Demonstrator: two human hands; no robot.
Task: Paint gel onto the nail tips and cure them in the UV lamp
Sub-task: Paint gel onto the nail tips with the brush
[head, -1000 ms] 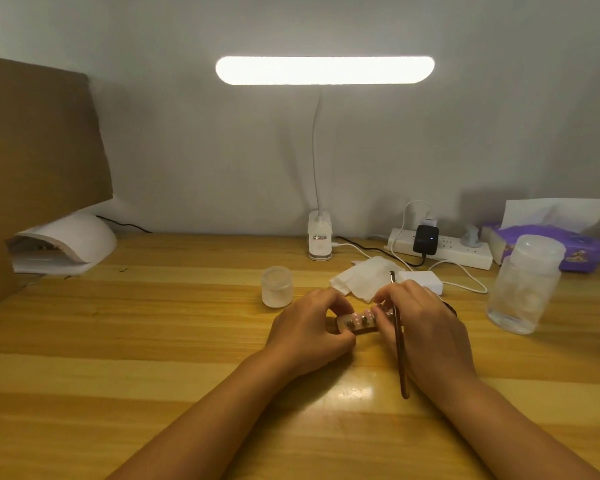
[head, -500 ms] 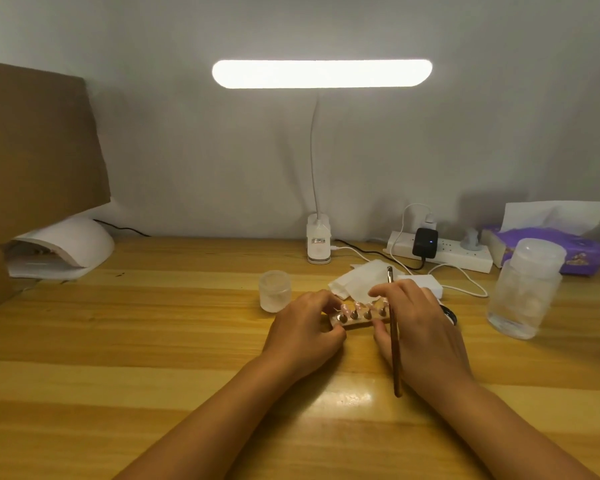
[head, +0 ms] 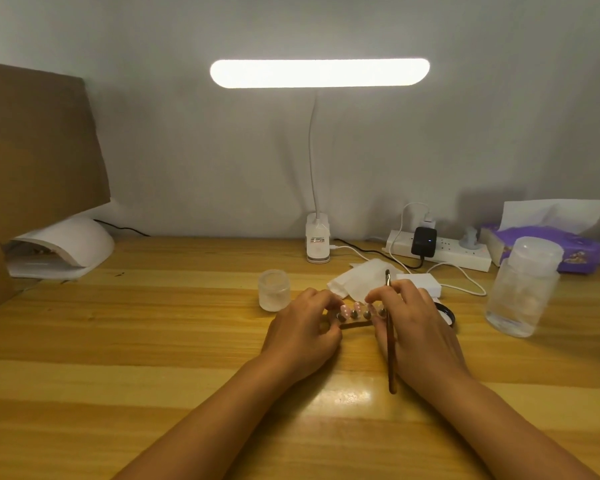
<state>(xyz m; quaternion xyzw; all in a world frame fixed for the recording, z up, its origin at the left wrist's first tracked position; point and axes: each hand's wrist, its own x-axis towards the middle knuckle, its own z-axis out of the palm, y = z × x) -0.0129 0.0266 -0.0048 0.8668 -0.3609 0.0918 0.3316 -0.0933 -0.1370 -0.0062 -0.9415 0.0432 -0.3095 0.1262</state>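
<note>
Far left, the white UV lamp (head: 66,247) sits at the back of the table (head: 153,341) — a wide stretch of wood lies between it and the hands. At centre the left hand (head: 305,330), fingers curled, pinches the left end of the nail tip strip (head: 359,313); the right hand (head: 423,327) pinches its right end and grips the brush (head: 390,341). A clear bottle (head: 523,289) stands near, at right.

Both ends of the nail tip strip (head: 360,313) hide under fingers (head: 313,298).
</note>
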